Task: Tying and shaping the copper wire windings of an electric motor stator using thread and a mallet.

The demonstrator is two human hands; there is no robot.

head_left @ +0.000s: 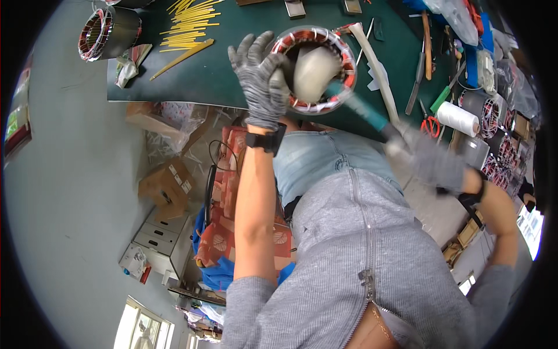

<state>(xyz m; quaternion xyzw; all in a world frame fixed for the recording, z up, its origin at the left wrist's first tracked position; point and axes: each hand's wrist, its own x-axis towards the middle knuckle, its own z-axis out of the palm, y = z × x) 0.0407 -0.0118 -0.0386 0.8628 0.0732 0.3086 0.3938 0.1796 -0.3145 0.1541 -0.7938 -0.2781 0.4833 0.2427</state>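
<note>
A motor stator (347, 61), a round metal ring with red-brown windings and white lacing, stands on the green table with its opening toward me. My left hand (260, 78), in a grey knit glove, holds its left rim with the thumb side, the other fingers spread outward. In my right hand (421, 152), gloved too and blurred by motion, is the handle of a mallet with a teal shaft (363, 110). The mallet's whitish head (315, 72) is over the stator's opening, smeared, so whether it touches the windings I cannot tell.
Yellow strips (189, 26) lie at the back left near another stator (110, 35). A pale sleeve strip (378, 70), red-handled scissors (430, 126), a white thread spool (458, 119) and more wound parts (500, 151) crowd the right. Cardboard boxes (165, 186) stand below the left table edge.
</note>
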